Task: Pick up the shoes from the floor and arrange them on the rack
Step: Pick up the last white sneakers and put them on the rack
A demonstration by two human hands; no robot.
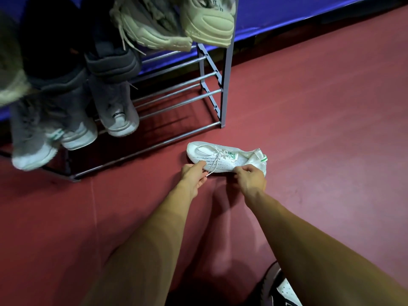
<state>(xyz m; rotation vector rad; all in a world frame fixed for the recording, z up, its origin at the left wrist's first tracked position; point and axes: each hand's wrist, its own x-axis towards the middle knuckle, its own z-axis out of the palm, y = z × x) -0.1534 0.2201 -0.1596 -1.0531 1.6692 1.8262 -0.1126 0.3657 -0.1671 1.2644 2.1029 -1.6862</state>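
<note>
A white perforated sneaker [223, 156] with green trim lies on its side on the red floor, toe to the left, just in front of the metal shoe rack [212, 93]. My left hand [193, 177] pinches the shoe's near edge by the lace, whose loose end trails under my fingers. My right hand [251, 177] grips the near edge toward the heel. The rack carries beige sneakers [176, 25] on a top tier, dark shoes [110, 60] below, and grey-and-white high-tops [117, 115] on the lowest tier.
The rack's right half has bare bars on its lower tiers. A blue wall panel [309, 16] runs behind the rack. A black-and-white shoe [280, 288] shows at the bottom edge. Open red floor [320, 129] spreads to the right.
</note>
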